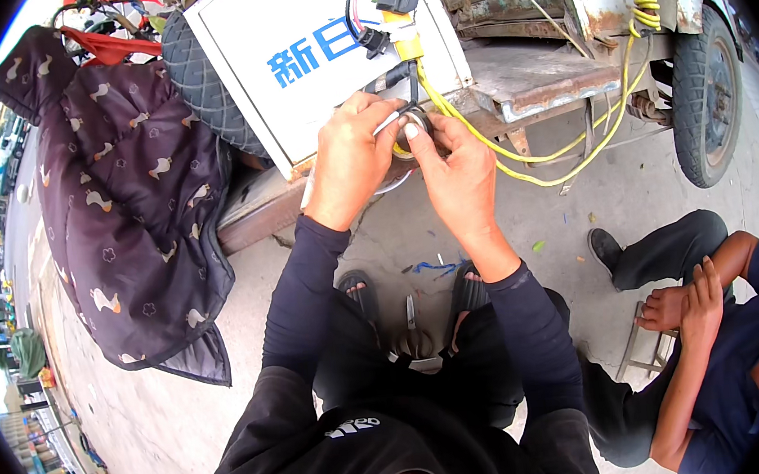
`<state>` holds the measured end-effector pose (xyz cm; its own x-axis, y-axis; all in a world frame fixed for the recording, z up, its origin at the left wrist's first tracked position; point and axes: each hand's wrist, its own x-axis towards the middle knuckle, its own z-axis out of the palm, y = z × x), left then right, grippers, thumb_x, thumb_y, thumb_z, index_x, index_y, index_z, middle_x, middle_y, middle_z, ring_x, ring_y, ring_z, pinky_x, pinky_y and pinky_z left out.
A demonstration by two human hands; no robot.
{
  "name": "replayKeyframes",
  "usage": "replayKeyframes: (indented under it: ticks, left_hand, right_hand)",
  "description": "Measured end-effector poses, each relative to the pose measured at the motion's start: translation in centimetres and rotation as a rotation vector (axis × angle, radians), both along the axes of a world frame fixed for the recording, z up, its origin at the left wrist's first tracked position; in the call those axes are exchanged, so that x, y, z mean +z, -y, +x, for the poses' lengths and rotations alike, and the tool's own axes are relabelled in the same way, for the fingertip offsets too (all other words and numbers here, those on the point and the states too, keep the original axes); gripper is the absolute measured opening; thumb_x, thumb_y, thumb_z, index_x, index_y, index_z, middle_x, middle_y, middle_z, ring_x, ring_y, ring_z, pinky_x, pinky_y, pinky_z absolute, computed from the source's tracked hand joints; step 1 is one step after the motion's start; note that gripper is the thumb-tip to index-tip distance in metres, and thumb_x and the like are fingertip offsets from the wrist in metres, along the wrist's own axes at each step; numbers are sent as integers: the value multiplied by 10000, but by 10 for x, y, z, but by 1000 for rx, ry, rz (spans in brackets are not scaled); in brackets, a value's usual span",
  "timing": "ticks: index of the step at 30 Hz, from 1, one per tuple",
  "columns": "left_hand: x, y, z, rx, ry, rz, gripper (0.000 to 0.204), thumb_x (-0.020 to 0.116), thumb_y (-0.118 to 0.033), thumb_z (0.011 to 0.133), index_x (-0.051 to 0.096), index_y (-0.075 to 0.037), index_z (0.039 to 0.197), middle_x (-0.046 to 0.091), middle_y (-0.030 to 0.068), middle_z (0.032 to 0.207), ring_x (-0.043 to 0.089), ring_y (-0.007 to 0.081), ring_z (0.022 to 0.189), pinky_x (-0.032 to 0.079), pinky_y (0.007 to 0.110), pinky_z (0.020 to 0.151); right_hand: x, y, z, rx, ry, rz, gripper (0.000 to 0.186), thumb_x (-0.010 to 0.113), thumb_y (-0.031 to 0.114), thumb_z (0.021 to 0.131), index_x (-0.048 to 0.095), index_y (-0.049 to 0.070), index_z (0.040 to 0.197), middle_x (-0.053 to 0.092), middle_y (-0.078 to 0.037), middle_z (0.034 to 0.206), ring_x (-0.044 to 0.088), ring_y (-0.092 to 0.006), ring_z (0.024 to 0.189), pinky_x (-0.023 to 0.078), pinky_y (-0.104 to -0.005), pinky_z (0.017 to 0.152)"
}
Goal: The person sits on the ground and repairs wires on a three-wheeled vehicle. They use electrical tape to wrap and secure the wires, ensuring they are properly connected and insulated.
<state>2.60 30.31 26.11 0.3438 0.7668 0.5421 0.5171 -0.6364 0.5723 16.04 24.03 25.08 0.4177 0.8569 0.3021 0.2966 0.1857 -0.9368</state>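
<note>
My left hand [350, 154] is closed around a thin pale cable [386, 121] just below a white metal box [241, 50] with blue lettering. My right hand [457, 171], beside it, grips a small round roll [421, 118], apparently tape, with the thumb across it. The fingertips of both hands meet at the cable, and some are hidden. Black cables with plugs [375, 40] and a yellow wrapped section [408, 48] run down the box face to my fingers. A loose yellow cable [533, 181] loops off to the right.
A rusty cart step [547, 87] and wheel [701, 110] are at right. A dark padded cover [126, 223] hangs left beside a tyre [204, 90]. Scissors [411, 315] lie between my feet, near blue scraps. Another person [726, 378] sits low at lower right, hands together.
</note>
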Motion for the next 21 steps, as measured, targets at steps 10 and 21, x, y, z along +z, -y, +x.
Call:
replayKeyframes:
  ticks: [10, 21]
  left_hand:
    - [-5, -11, 5, -125, 201, -477, 315, 611, -268, 1031, 710, 25, 1092, 703, 24, 932, 597, 85, 880, 496, 280, 780]
    - [-39, -51, -9, -192, 336, -838, 248, 645, -243, 1015, 737, -24, 1087, 611, -81, 759, 433, -6, 602, 314, 196, 517]
  right_hand:
    - [19, -23, 50, 489, -654, -490, 588, 561, 515, 1020, 594, -4, 1294, 683, -123, 1168, 701, -199, 953, 568, -320, 725]
    - [0, -54, 35, 499, -642, -438, 456, 500, 390, 1073, 588, -6, 1280, 686, -118, 1092, 683, -178, 919, 577, -308, 729]
